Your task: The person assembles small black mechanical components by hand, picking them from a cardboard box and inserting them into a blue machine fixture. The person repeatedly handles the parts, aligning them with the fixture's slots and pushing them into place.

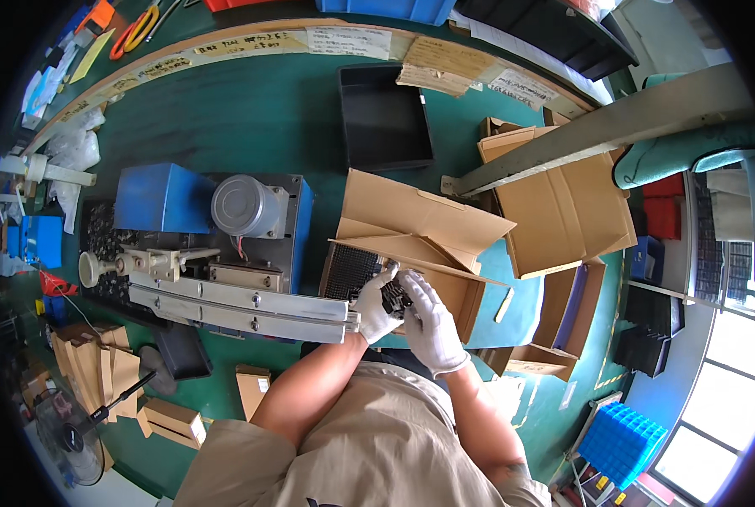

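My left hand [376,311], in a white glove, is closed around a cluster of small black parts [394,297]. From the other side my white-gloved right hand [433,328] curls its fingers over the same parts. Their exact kind is too small to make out. Both hands are at the near side of an open cardboard box [420,203] with its flaps raised. In the box's left part, rows of black pieces [350,272] stand close together. My left hand is also near the end of two metal rails [242,311] coming from the left.
Left stands a machine with a round grey motor [244,205] and a blue housing [162,198]. A black tray [386,118] lies beyond the box. Right of it are another opened carton [563,203] and a slanting metal post [597,127]. A shelf edge [310,42] runs along the back.
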The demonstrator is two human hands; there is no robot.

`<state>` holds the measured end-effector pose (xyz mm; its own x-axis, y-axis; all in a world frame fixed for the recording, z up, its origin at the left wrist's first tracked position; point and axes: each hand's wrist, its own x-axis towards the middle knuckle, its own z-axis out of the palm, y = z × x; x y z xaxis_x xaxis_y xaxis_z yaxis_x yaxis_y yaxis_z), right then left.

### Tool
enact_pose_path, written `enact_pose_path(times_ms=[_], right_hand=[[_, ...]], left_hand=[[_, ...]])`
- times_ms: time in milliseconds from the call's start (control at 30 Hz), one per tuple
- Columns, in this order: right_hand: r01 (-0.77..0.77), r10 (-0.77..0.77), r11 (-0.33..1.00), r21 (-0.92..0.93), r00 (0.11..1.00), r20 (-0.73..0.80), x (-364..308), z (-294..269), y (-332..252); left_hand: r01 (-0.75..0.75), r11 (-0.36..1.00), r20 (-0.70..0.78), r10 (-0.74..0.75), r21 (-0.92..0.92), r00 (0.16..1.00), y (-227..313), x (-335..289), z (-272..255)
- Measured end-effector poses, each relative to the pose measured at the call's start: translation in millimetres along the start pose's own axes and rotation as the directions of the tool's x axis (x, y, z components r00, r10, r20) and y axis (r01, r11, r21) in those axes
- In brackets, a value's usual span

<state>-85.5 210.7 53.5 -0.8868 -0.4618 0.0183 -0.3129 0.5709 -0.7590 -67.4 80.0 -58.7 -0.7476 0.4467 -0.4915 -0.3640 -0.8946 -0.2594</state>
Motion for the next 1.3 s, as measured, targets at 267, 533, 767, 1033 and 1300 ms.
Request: enact_pose_path(times_ms=[267,533,767,1033,1300], right_hand=[[-0.419,0.500,0.717,0.557,0.866,0.009,-14,0,19],[-0.495,0.589,0.689,0.530,0.808,-0.010,-13,9,21],[-0.536,0.699,0.455,0.711,0.710,0.087,-8,6,9],[-0.461,0.738,0.334,0.822,0.671,0.076,-5,10,-10],[-0.460,0.723,0.220,0.860,0.669,0.173,-3,-1,-31]], left_hand=[[-0.011,1.000,-0.142,0.012,0.009,0.990,0,-5,8],[0.043,0.991,-0.158,-0.022,0.127,0.987,3,-27,17],[0.131,0.980,-0.207,-0.099,0.150,0.973,1,-38,12],[0.186,0.967,-0.063,-0.177,0.172,0.982,4,-50,4],[0.202,0.975,-0.046,-0.198,0.097,0.979,13,-52,3]])
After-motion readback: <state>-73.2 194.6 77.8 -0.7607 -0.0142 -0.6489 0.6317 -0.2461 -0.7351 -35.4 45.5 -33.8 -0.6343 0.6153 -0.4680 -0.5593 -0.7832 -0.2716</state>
